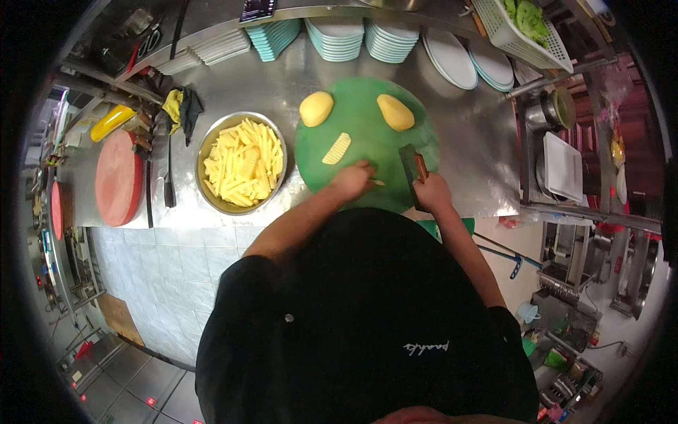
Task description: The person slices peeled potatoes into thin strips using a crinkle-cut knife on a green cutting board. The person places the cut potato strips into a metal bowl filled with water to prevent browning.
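Note:
My right hand point(434, 192) grips a broad-bladed cutter point(407, 161) with a wooden handle, held at the right side of a round green cutting board point(365, 140). Lower on the board is my left hand point(354, 181), slightly blurred, its fingertips beside a small potato piece point(377, 183). Whether the fingers hold anything is unclear. One ridged potato slice point(337, 148) lies to the upper left of that hand. Two peeled potatoes sit toward the far side: a rounded potato point(316, 109) at left and a longer potato point(396, 113) at right.
A steel bowl point(199, 175) of crinkle-cut potato strips stands left of the board on the steel counter point(471, 159). Farther left are a black-handled tool point(169, 193) and a red round board point(119, 177). Stacked plates point(339, 45) line the back beneath a shelf point(296, 13).

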Demonstrator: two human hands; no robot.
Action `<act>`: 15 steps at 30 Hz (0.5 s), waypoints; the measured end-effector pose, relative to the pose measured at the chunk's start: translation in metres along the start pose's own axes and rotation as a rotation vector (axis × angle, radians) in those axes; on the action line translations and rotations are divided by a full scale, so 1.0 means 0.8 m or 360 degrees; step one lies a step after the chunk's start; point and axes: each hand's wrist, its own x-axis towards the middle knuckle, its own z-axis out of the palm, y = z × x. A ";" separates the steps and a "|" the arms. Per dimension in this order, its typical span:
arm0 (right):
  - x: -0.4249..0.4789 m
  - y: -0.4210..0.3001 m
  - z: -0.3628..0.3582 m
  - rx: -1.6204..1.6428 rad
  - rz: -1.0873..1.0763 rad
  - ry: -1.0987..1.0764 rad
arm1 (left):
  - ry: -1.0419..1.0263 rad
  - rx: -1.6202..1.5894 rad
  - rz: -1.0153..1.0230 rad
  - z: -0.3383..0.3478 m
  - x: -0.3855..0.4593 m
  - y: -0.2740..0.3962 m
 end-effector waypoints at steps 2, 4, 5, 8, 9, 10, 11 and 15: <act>0.004 0.014 0.006 -0.0052 -0.0052 -0.0009 | -0.0169 0.0094 -0.0046 0.013 0.016 -0.001; -0.001 0.007 0.003 0.0023 -0.0016 0.0018 | -0.0185 0.0169 -0.0045 0.022 0.017 -0.011; -0.003 0.004 0.002 0.0058 -0.0002 0.0028 | -0.0083 0.0124 -0.0010 0.023 0.011 -0.022; 0.001 0.027 0.015 0.0054 -0.0059 0.0099 | 0.0279 -0.0175 -0.0187 -0.058 -0.032 -0.019; 0.001 0.025 0.020 0.0066 -0.0062 0.0115 | 0.0493 -0.0395 -0.0486 -0.093 -0.056 -0.021; 0.000 0.023 0.022 0.0066 -0.0069 0.0127 | 0.0715 -0.0486 -0.0645 -0.109 -0.079 -0.054; -0.001 0.026 0.022 0.0061 -0.0054 0.0149 | 0.0825 -0.0428 -0.0985 -0.158 -0.097 -0.039; -0.005 0.011 0.014 0.0076 0.0001 0.0069 | 0.1016 0.0366 -0.1160 -0.210 -0.156 -0.097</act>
